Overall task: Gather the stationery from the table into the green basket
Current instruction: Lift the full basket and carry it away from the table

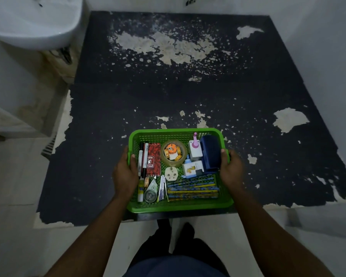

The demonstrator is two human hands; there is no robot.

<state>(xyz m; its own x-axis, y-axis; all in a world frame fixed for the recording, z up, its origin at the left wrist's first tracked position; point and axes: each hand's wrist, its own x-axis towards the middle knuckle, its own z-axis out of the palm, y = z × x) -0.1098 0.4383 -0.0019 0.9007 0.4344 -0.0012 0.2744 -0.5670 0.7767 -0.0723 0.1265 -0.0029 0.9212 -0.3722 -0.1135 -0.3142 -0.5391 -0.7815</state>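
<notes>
The green basket [180, 206] sits at the near edge of the counter [188, 92], its front rim overhanging, already full of pens, pencils, tape and a notebook. The left hand [125, 174] and right hand [231, 170] hold its side rims, fingers [132, 156] curled over them. A careless pull could tip it off the edge. The dark top is badly peeled; a white sink [34, 23] stands far left.
</notes>
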